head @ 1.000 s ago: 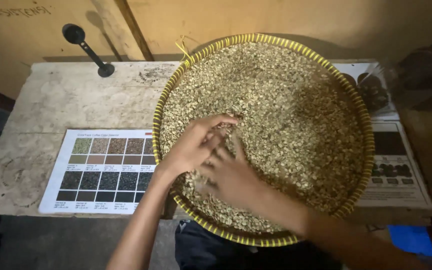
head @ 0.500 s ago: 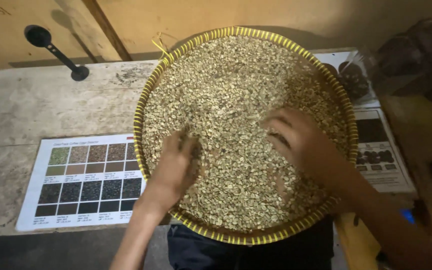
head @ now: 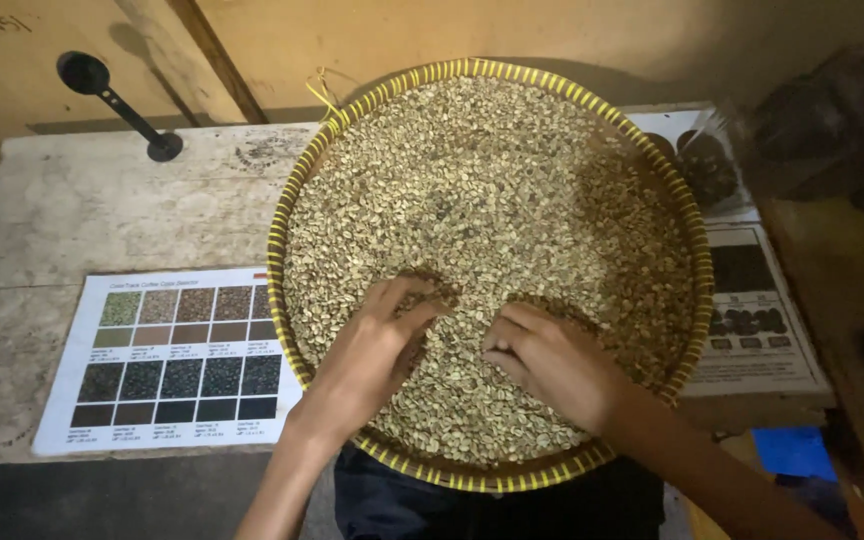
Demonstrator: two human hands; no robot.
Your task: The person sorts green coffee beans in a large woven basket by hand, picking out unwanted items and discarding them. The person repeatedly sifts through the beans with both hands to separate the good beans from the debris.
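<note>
Head view, looking straight down: my left hand (head: 370, 352) lies palm down on the beans (head: 492, 230) at about 7 o'clock in the tray (head: 297, 190), fingers spread and pressed into the pale heap, grasping nothing that I can see. My right hand (head: 552, 362) lies just beside it at about 5 o'clock, fingers curled down into the beans with their tips half buried; whether any beans are pinched under them I cannot tell. The two hands are near each other but not touching, with a strip of beans between them.

The beans fill the round woven tray almost to its yellow-edged rim. The tray rests on a worn pale table (head: 82, 220), and its 6 o'clock edge hangs out over the table's near side toward me.

At 9 o'clock from the tray a printed chart (head: 177, 360) of colour squares lies flat on the table, its right edge tucked under the tray's rim. At 10 o'clock, well apart from my hands, a black scoop (head: 117, 100) stands propped against the wall. At 3 o'clock another printed sheet (head: 752, 310) with dark pictures pokes out from under the tray.
</note>
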